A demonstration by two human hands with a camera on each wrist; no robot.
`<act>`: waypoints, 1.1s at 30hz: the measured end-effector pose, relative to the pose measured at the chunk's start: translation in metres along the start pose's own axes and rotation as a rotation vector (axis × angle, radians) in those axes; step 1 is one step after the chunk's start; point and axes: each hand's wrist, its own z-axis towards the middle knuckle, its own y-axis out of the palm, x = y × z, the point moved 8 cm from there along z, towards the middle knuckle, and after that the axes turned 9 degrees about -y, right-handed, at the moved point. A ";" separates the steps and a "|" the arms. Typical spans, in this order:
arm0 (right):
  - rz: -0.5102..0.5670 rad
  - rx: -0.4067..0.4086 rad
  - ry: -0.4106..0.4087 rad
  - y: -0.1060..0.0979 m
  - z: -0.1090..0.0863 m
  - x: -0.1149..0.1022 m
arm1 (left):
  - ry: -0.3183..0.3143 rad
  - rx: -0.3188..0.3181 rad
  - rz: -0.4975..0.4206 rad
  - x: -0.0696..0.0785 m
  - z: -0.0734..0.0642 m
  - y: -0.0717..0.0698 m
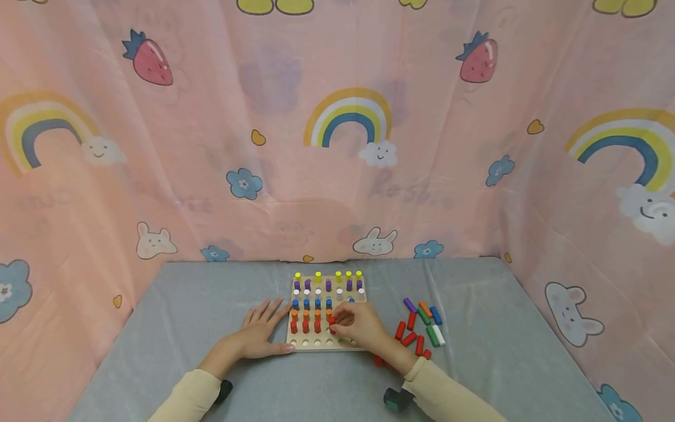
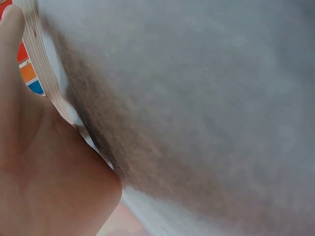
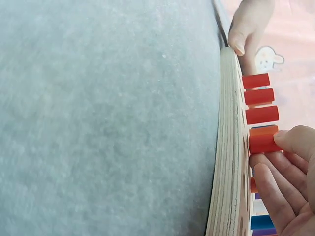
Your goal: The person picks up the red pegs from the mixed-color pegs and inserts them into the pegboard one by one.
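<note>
A wooden pegboard lies on the table, bearing rows of yellow, purple, white, blue, orange and red pegs. My right hand pinches a red peg between thumb and fingers. That peg stands at the board's face beside three other red pegs; whether it is fully seated I cannot tell. My left hand rests at the board's left side, fingers spread, with the thumb touching the near left corner. Part of the board's right side is hidden behind my right hand.
Loose pegs lie right of the board: several red pegs, two green pegs, and single white, blue, orange and purple pegs. Some lie partly behind my right forearm. A printed pink curtain hangs behind the grey table.
</note>
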 end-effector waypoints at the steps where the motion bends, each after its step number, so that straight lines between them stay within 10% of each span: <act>1: 0.003 0.001 -0.004 0.001 0.000 0.000 | 0.007 0.004 -0.008 0.001 -0.001 -0.001; 33: -0.057 0.000 0.023 0.005 -0.004 -0.007 | -0.021 -0.020 0.012 0.004 -0.003 -0.003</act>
